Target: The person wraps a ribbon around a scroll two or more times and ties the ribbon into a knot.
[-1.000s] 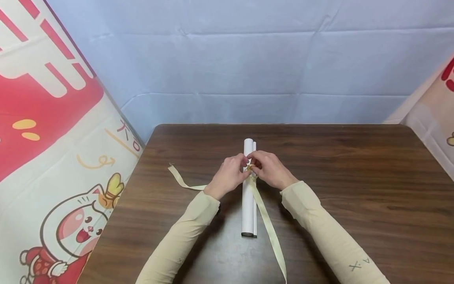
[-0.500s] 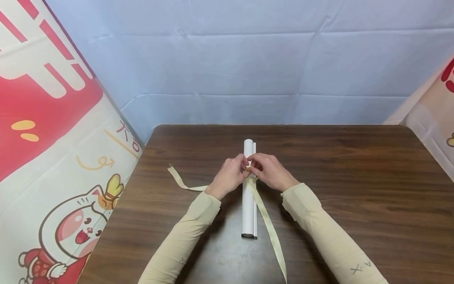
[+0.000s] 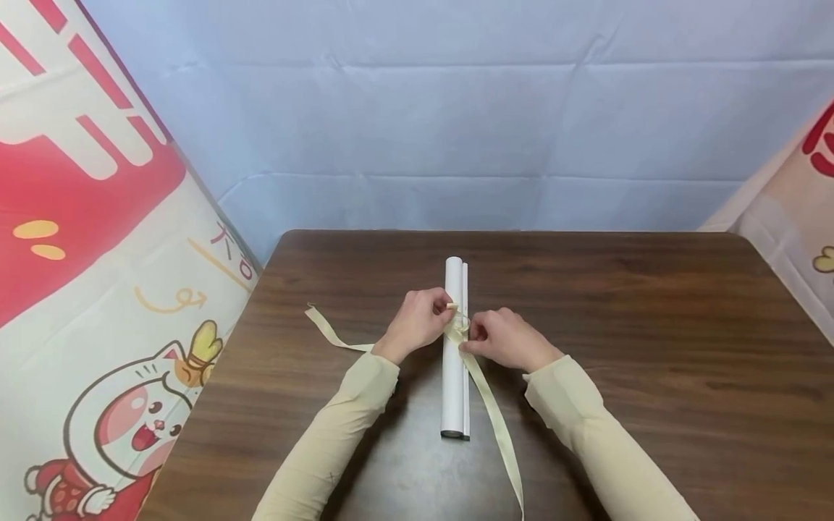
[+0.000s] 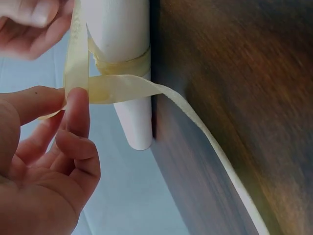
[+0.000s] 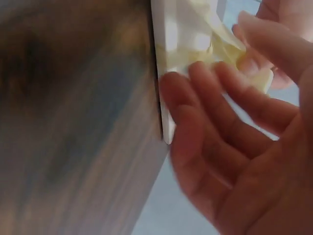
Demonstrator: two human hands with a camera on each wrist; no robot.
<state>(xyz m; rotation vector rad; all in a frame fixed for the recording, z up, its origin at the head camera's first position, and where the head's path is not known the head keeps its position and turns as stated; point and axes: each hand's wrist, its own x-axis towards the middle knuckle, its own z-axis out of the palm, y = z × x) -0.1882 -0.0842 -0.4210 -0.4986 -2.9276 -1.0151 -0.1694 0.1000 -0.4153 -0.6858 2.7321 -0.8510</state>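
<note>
A white rolled-up scroll lies lengthwise on the table, a thinner white rod along its right side. Pale yellow ribbon wraps round its middle, with one tail trailing toward the front and another to the left. My left hand pinches a folded part of the ribbon between thumb and finger, just above the scroll. On the other side, my right hand has its fingers loosely bent beside the wrap. In the right wrist view the right fingers hold nothing visible.
The dark wood-grain table extends on both sides of the scroll. A pale blue cloth hangs behind its back edge. A printed cartoon sheet stands at the left, another patterned sheet at the right.
My right hand has parted from the left, moving right and toward me, leaving the ribbon wrap in view. The left hand stays nearly in place, holding the ribbon.
</note>
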